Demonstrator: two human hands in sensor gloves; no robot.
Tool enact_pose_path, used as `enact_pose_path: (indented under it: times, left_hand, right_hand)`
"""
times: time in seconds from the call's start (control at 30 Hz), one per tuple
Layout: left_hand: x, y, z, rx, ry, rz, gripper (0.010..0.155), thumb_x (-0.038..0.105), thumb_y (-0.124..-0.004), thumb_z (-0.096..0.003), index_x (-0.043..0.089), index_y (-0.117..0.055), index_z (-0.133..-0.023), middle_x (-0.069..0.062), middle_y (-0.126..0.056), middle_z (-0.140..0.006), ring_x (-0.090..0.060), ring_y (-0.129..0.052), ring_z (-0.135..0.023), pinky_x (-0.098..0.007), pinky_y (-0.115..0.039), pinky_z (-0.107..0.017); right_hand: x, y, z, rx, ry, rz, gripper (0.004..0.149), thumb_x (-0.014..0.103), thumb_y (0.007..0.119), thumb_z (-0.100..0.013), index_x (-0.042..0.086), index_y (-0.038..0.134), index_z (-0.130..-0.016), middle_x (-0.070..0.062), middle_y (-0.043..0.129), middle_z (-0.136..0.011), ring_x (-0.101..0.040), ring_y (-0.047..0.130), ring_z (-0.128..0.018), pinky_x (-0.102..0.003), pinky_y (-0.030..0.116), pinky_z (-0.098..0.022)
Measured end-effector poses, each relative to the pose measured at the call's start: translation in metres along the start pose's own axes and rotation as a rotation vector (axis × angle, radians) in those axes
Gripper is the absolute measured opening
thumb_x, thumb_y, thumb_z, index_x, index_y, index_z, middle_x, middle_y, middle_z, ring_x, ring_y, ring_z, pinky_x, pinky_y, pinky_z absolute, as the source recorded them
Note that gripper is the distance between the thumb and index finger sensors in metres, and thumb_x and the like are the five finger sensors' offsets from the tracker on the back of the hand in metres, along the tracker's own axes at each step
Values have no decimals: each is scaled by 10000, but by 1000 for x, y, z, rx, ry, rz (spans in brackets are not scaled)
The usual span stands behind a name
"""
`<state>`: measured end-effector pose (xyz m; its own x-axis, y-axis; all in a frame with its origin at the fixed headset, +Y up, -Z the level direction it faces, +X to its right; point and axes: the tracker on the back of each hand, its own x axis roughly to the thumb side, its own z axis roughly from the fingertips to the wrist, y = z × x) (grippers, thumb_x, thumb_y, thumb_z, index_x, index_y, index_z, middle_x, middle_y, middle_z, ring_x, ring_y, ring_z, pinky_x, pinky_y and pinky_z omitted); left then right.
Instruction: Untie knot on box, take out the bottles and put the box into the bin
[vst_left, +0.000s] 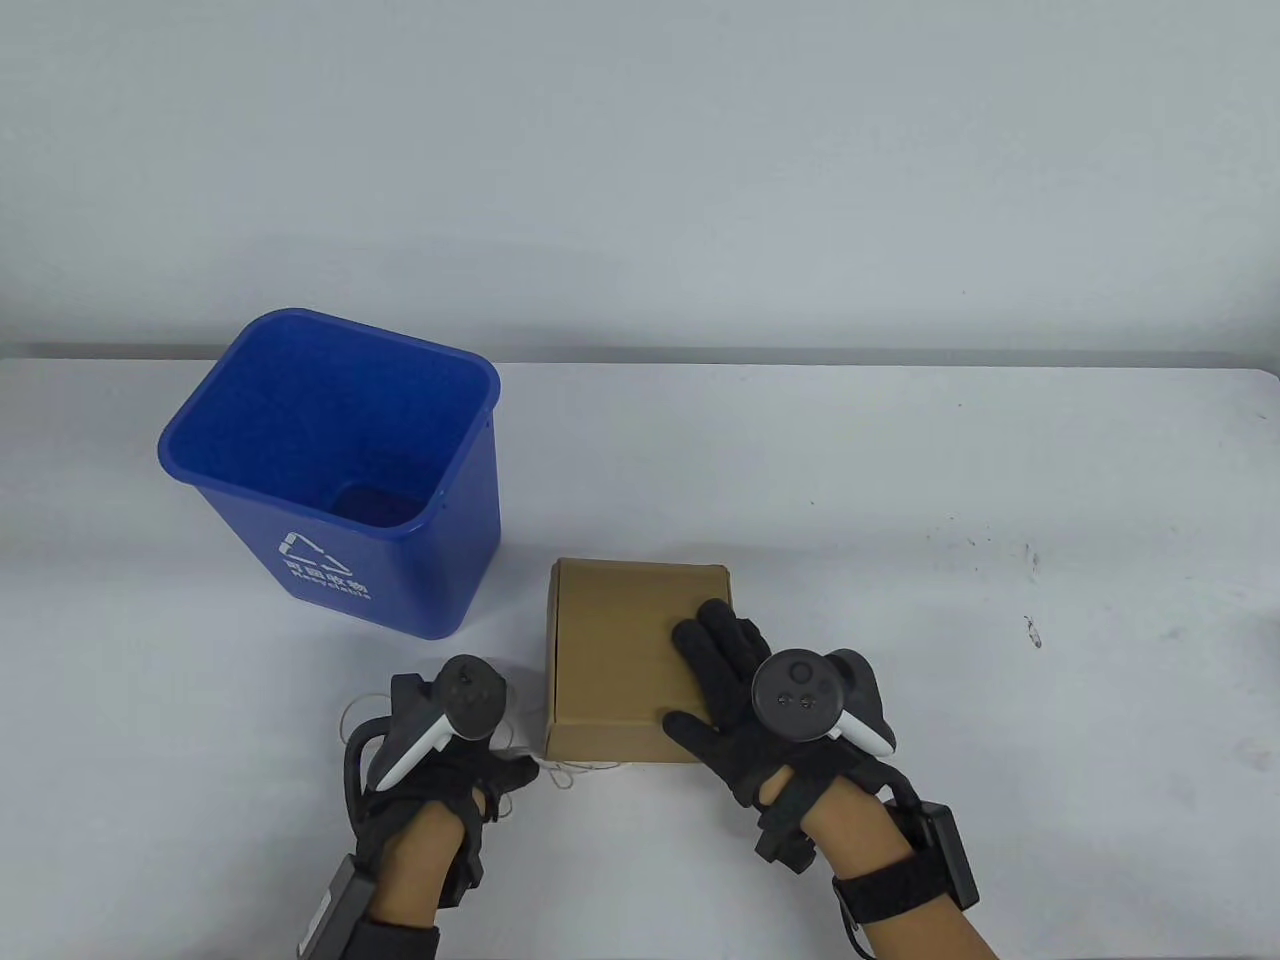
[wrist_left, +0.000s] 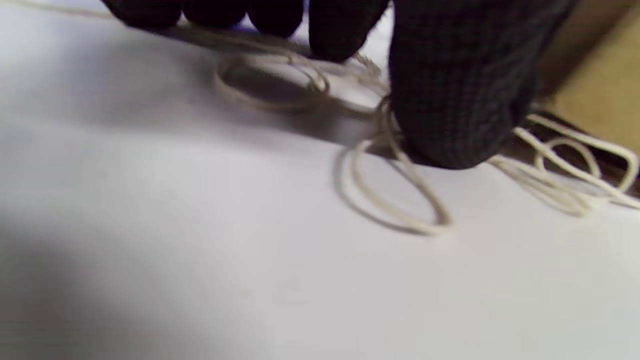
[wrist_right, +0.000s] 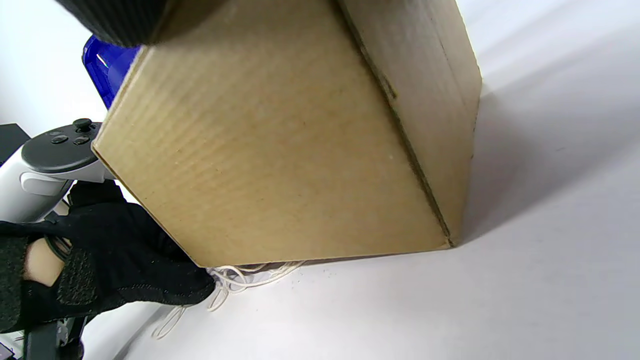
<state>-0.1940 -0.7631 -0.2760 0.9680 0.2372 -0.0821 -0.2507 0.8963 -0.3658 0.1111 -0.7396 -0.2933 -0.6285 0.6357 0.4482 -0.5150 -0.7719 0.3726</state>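
Box (vst_left: 620, 660) is lying shut near the table's (vst_left: 900, 480) front edge, right hand (vst_left: 745, 700) pressing flat-fingered on its lid, left hand (wrist_left: 450, 90) pinching loose string (wrist_left: 395, 200) beside it, bin (vst_left: 330, 470) standing apart behind-left.

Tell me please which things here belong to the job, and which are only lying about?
Belong to the job:
- cardboard box, closed, under the right hand
- string, loose on the table beside the box, under the left hand
- blue bin

Only lying about:
- nothing else shows, only the white table; no bottles are visible
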Motion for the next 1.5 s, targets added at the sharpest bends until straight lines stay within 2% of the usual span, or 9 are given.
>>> enact_pose_path:
  times: [0.27, 0.37, 0.47, 0.57, 0.73, 0.83, 1.1, 1.3, 1.5]
  left_hand:
    - [-5, 10, 0, 115, -11, 10, 515, 372, -962, -411, 275, -808, -893, -17, -755, -941, -329, -784, -802, -528, -722, -604]
    - [-6, 10, 1, 138, -43, 19, 592, 354, -972, -403, 246, -756, -944, -64, -770, -923, -338, -826, -741, -517, -752, -569]
    - [-9, 11, 1, 145, -37, 26, 847, 363, -988, -388, 192, -528, -1079, -40, -832, -865, -306, -902, -647, -498, -808, -521]
    - [-9, 12, -1, 94, -4, 10, 877, 373, -965, -401, 138, -479, -1092, -42, -845, -836, -295, -915, -600, -498, -818, -501]
    - [-3, 14, 0, 120, 3, -46, 590, 370, -972, -398, 255, -796, -950, 11, -931, -735, -290, -960, -548, -496, -845, -471]
    - [2, 14, 1, 136, -5, -63, 373, 339, -976, -403, 317, -940, -774, 14, -945, -718, -313, -952, -556, -514, -831, -481]
    - [2, 11, 3, 76, -74, -82, 415, 290, -782, -462, 215, -797, -870, -69, -768, -832, -357, -794, -708, -566, -706, -588]
    - [-18, 48, 34, 385, -82, 145, 412, 289, -771, -465, 208, -792, -869, -75, -774, -823, -356, -813, -683, -559, -724, -562]
    - [-31, 66, 53, 538, -108, 276, 413, 295, -767, -473, 213, -777, -877, -66, -774, -828, -347, -834, -672, -543, -749, -542]
  right_hand:
    - [0, 0, 0, -1, 1, -9, 833, 615, 553, -495, 196, 131, -1079, -73, -88, -1079, -659, 160, -935, -744, 338, -624]
    - [-1, 0, 0, -1, 1, -12, 833, 614, 554, -495, 196, 132, -1079, -74, -87, -1079, -658, 162, -935, -744, 339, -623]
    - [0, 0, 0, 2, 0, -14, 831, 613, 557, -496, 198, 136, -1080, -70, -85, -1081, -656, 160, -937, -742, 338, -625]
    - [0, 0, 0, 2, 0, -14, 830, 613, 559, -496, 199, 139, -1080, -68, -84, -1081, -657, 160, -936, -742, 339, -625]
    - [0, -1, 0, 0, 0, -18, 830, 612, 561, -496, 199, 141, -1081, -68, -84, -1082, -658, 162, -935, -741, 339, -626]
    - [0, 0, 0, -1, 1, -19, 829, 611, 562, -497, 198, 143, -1082, -65, -81, -1083, -658, 163, -936, -741, 340, -626]
    - [-2, -1, 0, -12, -2, -47, 827, 605, 572, -498, 196, 154, -1083, -61, -73, -1085, -657, 164, -935, -740, 343, -625]
    - [-1, -1, -1, 2, 0, -41, 826, 602, 574, -499, 197, 154, -1083, -58, -76, -1085, -656, 160, -935, -740, 339, -625]
    - [0, -1, -1, 7, 2, -39, 820, 593, 580, -501, 193, 166, -1085, -56, -67, -1088, -658, 157, -933, -740, 337, -625]
